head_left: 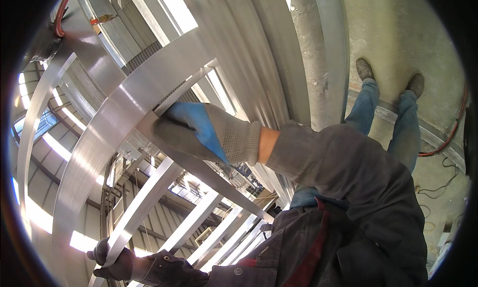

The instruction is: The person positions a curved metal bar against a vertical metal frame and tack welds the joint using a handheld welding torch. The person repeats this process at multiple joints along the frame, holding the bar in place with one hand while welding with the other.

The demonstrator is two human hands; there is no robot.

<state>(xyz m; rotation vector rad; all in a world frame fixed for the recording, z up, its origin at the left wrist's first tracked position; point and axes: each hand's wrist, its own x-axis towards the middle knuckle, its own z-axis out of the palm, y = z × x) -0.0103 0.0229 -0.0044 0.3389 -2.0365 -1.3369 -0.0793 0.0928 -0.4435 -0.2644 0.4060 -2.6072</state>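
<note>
The right hand (209,133) grips a metal bar (199,167), fingers wrapped; the left hand (112,262) clasps another strip (144,202).

No packages, labels, signs or screens are visible in this view.
</note>
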